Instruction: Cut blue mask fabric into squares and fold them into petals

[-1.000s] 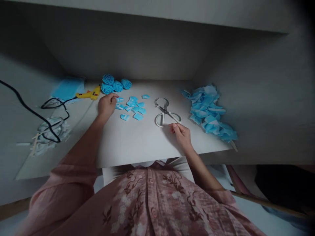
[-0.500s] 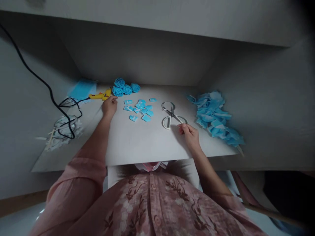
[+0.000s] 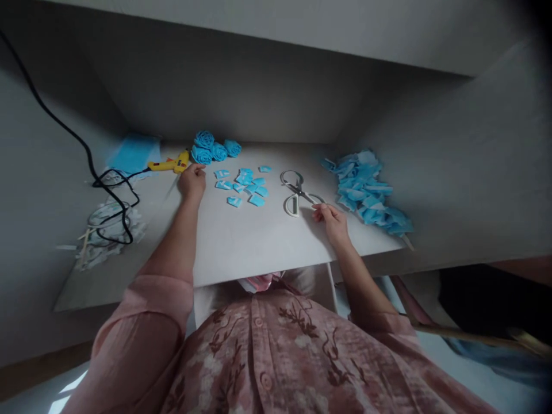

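Note:
My left hand [image 3: 192,179] rests on the table beside the yellow glue gun [image 3: 172,164], its fingers curled just below the blue fabric roses [image 3: 202,154]; whether anything is in them is too small to tell. At the right, my right hand [image 3: 331,221] has its fingers bent together at the lower right handle of the open scissors [image 3: 301,192]. Between my hands lie several small blue cut pieces [image 3: 256,200], some overlapping.
A heap of blue scraps [image 3: 364,187] lies at the right of the table [image 3: 241,247]. At the left are a flat blue sheet [image 3: 134,153], white scraps [image 3: 99,247] and a looped black cord [image 3: 88,152]. Walls enclose the back and sides.
The camera view has shifted and tilted slightly. Both hands keep about the same places, the left by the glue gun and the right at the scissors handle.

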